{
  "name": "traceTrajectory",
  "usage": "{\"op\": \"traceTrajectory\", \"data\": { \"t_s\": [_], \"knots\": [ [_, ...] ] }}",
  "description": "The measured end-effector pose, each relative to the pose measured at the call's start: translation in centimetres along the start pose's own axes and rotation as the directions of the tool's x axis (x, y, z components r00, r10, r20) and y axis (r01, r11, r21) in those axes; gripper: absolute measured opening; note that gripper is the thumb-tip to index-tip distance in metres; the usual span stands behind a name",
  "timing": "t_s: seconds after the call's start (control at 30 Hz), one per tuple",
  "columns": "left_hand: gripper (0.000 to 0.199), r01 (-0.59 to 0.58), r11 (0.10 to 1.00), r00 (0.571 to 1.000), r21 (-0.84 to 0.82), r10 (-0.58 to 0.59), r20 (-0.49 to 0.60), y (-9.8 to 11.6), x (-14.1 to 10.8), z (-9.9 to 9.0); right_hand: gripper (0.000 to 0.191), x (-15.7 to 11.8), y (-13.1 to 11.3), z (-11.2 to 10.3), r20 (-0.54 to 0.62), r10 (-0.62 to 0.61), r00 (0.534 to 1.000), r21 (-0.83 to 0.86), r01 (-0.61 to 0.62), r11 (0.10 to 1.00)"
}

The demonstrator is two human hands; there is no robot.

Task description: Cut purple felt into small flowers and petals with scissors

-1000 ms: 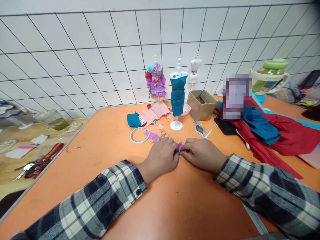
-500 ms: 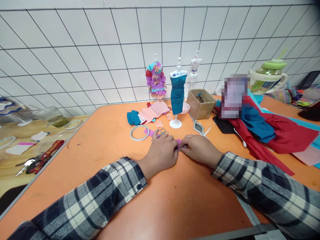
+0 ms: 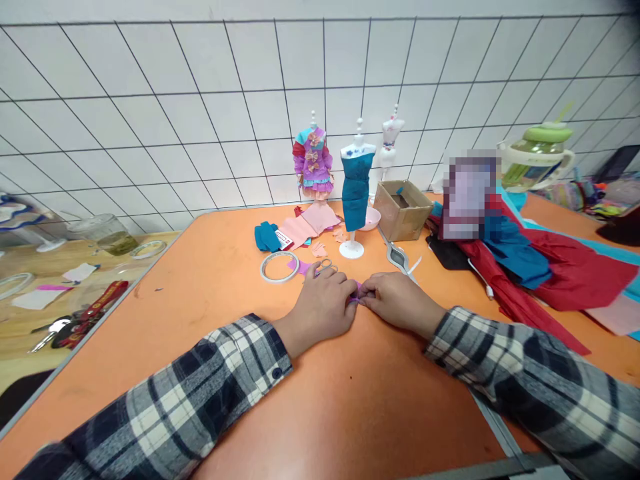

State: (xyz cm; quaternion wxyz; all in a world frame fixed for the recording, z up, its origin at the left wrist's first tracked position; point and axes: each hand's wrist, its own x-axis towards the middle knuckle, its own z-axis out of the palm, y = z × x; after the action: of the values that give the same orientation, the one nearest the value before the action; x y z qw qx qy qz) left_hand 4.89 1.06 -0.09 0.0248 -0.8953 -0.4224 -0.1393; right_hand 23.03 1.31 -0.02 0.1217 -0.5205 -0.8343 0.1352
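Centrally, your left hand (image 3: 323, 305) and right hand (image 3: 400, 300) pinch a purple scrap (image 3: 359, 286). Above, rightward, a cardboard box (image 3: 411, 224) holds a blue scrap (image 3: 399, 191); at left, a clear jar (image 3: 103, 227) has greenish-brown contents (image 3: 120, 244).

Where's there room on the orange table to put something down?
There's bare table left of the tape roll, and a patch between the left sleeve and right sleeve. It's crowded beyond the hands, around the dress forms and box, and by the red cloth.

Two hands (image 3: 323, 305), three mannequin torsos (image 3: 356, 190), three white rings (image 3: 265, 275), one cardboard box (image 3: 411, 222), one pink bowl (image 3: 373, 219)
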Motion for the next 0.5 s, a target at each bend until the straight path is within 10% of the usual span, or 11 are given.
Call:
{"op": "traceTrajectory", "data": {
  "t_s": [0.5],
  "knots": [
    [0.012,-0.036,0.999,0.999,0.000,0.036,-0.019,-0.10,0.22,0.23,0.021,-0.35,-0.34,-0.32,0.002,0.025,1.000,-0.200,-0.024,0.979]
  ]
}}
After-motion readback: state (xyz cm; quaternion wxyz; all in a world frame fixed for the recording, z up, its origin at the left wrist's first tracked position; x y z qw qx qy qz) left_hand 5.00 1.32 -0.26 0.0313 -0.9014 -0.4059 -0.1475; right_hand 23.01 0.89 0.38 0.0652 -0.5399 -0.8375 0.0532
